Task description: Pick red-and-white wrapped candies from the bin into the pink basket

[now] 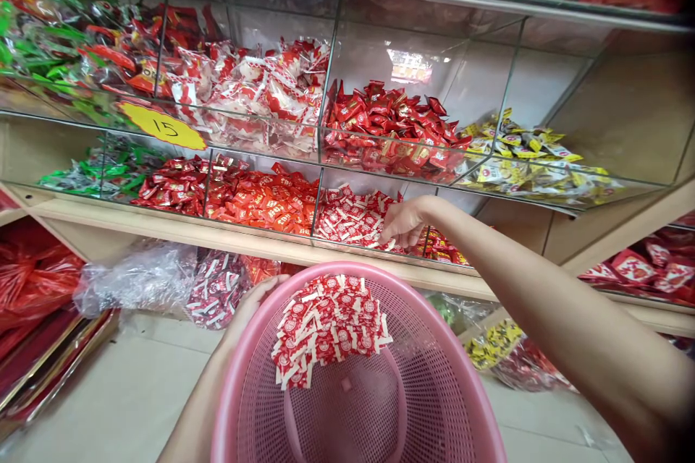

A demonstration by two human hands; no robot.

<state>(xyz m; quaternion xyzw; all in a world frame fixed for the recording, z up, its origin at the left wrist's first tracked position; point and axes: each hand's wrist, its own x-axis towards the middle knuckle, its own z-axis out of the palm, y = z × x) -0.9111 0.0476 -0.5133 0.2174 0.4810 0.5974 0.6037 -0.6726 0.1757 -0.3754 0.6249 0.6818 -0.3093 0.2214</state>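
Observation:
A pink perforated plastic basket point(247, 362) is tilted in front of me. My left hand point(263, 296) grips its rim on the left side, with the fingers partly hidden behind the wall. Inside, a pile of small red-and-white wrapped candies point(329, 325) rests against the far side. My right hand point(406, 223) reaches into a lower clear shelf bin, where the same kind of red-and-white candies point(352, 215) lie. Its fingers are curled down, the tips touching the candies at the bin's right side; what lies inside the curl is hidden.
Clear dividers split the shelf into bins of red candies point(388, 119), orange-red candies point(271, 199) and yellow-white packets point(535, 145). A yellow tag point(163, 124) reads 15. The wooden shelf edge point(163, 231) runs behind the basket. Plastic bags point(141, 278) lie on the floor below.

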